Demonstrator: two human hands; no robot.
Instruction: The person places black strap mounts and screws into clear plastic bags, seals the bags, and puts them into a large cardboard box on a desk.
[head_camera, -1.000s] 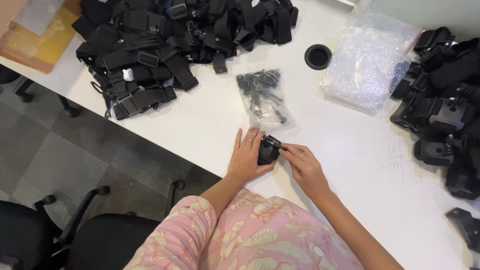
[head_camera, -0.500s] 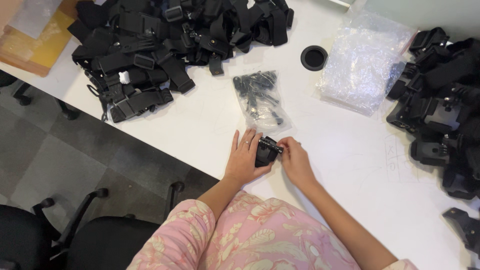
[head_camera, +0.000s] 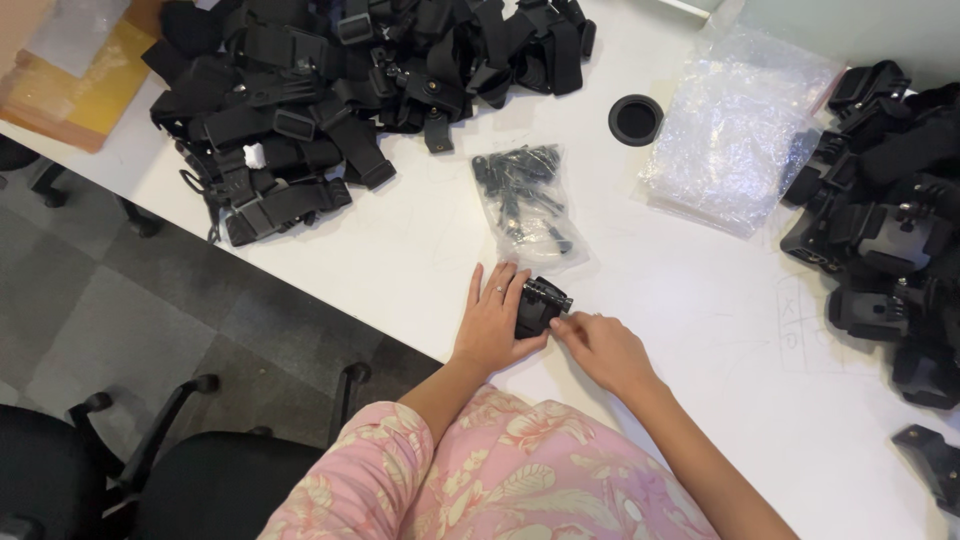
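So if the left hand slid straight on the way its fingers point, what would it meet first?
Probably the clear bag of small black parts, just beyond the left hand; depth is hard to judge from above.

A large pile of black straps (head_camera: 340, 90) lies at the far left of the white table (head_camera: 700, 330). A round black grommet (head_camera: 636, 119) sits far centre. Bubble wrap (head_camera: 735, 130) lies beside it. Black mounts (head_camera: 890, 230) are stacked at the right.

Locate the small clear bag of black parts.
Head view: the bag lies mid-table, just beyond the left hand, between the strap pile and bubble wrap.
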